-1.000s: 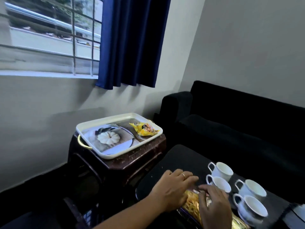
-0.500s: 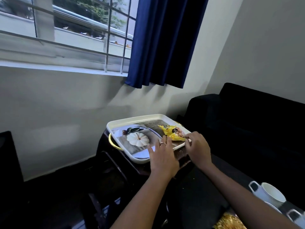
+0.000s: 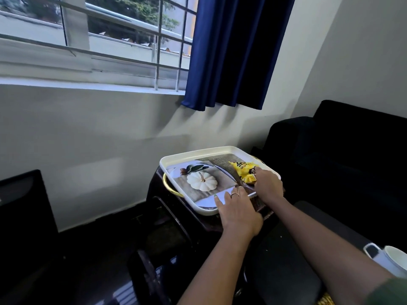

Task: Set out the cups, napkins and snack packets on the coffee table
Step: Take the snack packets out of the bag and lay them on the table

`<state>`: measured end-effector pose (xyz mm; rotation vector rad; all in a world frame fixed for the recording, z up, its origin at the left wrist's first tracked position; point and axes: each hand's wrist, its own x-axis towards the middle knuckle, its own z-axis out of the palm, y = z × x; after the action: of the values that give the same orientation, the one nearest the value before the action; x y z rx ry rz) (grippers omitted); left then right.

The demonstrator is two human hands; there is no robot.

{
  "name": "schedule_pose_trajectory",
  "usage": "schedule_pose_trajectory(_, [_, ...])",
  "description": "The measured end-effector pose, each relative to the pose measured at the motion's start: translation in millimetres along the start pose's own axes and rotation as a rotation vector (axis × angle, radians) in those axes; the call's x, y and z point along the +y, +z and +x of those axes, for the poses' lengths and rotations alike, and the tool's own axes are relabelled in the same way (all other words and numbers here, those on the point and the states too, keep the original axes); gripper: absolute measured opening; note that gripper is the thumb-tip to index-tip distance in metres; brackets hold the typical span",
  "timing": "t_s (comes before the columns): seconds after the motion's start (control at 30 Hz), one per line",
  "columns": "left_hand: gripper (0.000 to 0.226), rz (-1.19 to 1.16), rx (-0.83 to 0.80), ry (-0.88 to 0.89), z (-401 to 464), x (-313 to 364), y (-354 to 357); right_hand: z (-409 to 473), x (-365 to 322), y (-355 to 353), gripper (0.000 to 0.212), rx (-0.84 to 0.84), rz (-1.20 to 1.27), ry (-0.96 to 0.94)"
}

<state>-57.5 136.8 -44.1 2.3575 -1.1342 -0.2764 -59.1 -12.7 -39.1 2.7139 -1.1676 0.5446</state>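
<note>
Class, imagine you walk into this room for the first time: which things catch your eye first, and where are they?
The white tray with a pumpkin picture sits on a dark side table below the window. At its right end the right hand grips a yellow snack packet, while the left hand rests at the near rim. A blue curtain hangs above.

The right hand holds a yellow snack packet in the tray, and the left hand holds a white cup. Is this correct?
Not quite. In the head view the left hand holds nothing; it lies open over the tray's near edge. The right hand does hold the yellow snack packet.
</note>
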Motion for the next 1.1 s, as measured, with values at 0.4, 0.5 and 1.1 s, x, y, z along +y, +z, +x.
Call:
schedule_pose_trajectory(0.4, [0.051,-1.543,-0.004,-0.545,9,43,-36,-52,1,-47,0.038,0.424,0.26,-0.202])
schedule_pose_trajectory(0.5, [0.059,-1.704,-0.046,-0.511,6,48,-42,-85,3,-73,0.04,0.541,0.299,-0.255])
schedule_pose_trajectory(1.1, [0.036,-1.407,-0.615,0.106,-47,100,-15,-186,123,-189,0.033,0.317,0.94,0.266])
